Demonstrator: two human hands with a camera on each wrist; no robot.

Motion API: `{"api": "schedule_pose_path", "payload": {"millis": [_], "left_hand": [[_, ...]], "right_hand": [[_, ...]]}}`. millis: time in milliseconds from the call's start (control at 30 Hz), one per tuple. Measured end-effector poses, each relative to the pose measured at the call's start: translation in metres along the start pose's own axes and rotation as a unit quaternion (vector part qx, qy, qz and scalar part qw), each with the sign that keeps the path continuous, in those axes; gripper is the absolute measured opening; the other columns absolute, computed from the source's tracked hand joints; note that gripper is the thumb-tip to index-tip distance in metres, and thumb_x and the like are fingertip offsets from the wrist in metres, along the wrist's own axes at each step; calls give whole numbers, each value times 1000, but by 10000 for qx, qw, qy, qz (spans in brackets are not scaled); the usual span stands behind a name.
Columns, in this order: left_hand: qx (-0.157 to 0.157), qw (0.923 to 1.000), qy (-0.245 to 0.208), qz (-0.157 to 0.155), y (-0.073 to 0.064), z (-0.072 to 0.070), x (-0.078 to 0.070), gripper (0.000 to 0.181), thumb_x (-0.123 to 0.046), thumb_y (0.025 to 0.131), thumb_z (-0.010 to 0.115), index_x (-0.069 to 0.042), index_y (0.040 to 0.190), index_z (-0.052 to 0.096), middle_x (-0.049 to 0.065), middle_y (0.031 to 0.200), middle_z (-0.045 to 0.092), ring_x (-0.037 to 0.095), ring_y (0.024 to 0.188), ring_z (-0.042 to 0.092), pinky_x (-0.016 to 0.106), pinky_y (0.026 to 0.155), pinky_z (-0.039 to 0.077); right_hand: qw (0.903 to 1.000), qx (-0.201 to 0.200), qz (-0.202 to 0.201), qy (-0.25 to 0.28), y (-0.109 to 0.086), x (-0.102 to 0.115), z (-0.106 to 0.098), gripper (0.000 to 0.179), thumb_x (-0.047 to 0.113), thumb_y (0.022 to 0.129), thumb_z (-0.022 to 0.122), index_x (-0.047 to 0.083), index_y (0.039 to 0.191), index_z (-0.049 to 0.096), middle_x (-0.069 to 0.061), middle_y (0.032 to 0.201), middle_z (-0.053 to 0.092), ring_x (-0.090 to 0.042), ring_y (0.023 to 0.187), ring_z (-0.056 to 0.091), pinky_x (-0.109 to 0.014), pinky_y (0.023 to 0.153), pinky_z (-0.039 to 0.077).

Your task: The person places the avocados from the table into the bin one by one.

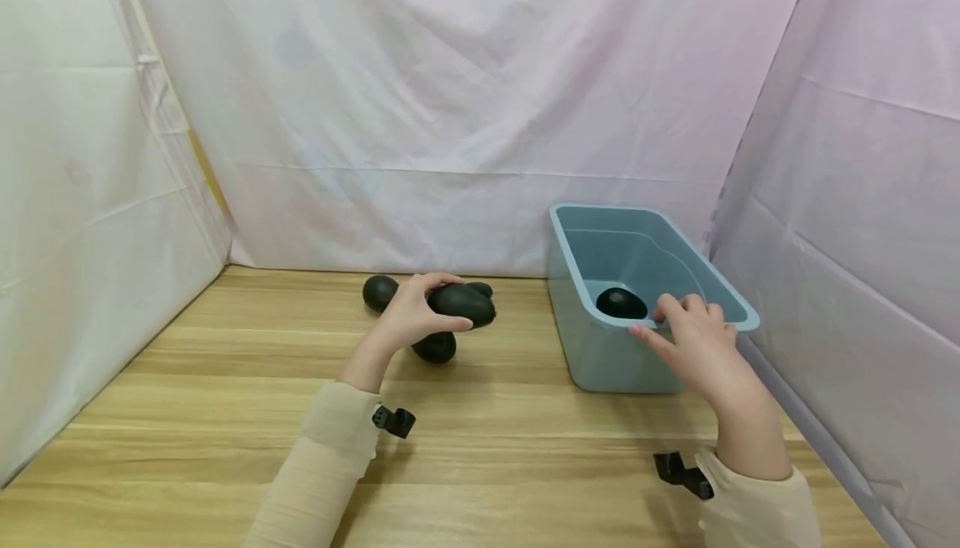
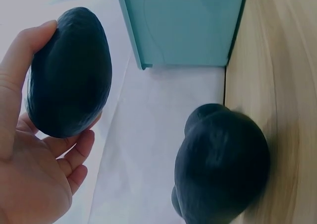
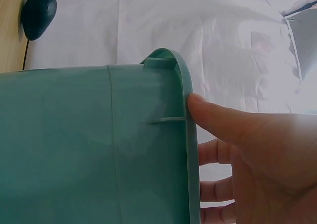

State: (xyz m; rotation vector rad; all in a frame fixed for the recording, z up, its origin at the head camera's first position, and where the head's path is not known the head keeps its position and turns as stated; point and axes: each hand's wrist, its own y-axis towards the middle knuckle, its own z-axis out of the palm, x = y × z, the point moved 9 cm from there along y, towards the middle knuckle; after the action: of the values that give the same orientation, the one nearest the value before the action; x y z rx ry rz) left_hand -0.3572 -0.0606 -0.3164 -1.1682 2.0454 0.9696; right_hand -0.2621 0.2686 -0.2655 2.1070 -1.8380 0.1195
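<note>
We see a person's two bare hands, well apart, above a wood-grain table [image 1: 217, 415]. The left hand [image 1: 407, 315] grips a dark avocado [image 1: 462, 305], thumb on one side and fingers on the other, holding it above a small cluster of similar dark avocados [image 1: 435, 348] on the table. The hand covers part of that cluster, so we can make out at least three but cannot be sure of the count. To our right stands a blue-grey bin [image 1: 622, 365], open at the top, with one more avocado [image 1: 622, 303] lying inside near the front. The right hand [image 1: 701, 348] pinches the bin's near rim, thumb outside and fingers over the inner side. Both arms wear cream sleeves [image 1: 318, 460], and pale cloth [image 1: 420, 115] hangs behind and at both sides.
</note>
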Motion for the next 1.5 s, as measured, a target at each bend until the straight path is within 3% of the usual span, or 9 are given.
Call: {"api": "schedule_pose_path", "payload": {"millis": [400, 800, 1500], "left_hand": [[-52, 9999, -77, 126, 5, 9, -16, 61, -43, 69, 85, -27, 124, 63, -1, 128, 53, 23, 111, 49, 43, 87, 45], [-68, 9997, -132, 196, 9, 17, -25, 64, -43, 69, 85, -25, 125, 62, 1, 130, 51, 26, 120, 45, 48, 92, 43], [-129, 9986, -259, 434, 17, 25, -43, 59, -39, 70, 85, -24, 123, 64, -4, 123, 57, 20, 108, 50, 40, 83, 48]], "right_hand": [[10000, 25, 31, -13, 1, 0, 0, 46, 49, 94, 56, 4, 105, 51, -24, 106, 44, -46, 96, 34, -68, 77, 24], [10000, 24, 79, -15, 1, 0, 0, 46, 48, 94, 57, 3, 105, 50, -25, 107, 43, -46, 97, 34, -67, 77, 24], [10000, 28, 62, 12, 1, 0, 0, 47, 49, 94, 56, 4, 105, 50, -23, 106, 43, -46, 97, 33, -67, 77, 23]]}}
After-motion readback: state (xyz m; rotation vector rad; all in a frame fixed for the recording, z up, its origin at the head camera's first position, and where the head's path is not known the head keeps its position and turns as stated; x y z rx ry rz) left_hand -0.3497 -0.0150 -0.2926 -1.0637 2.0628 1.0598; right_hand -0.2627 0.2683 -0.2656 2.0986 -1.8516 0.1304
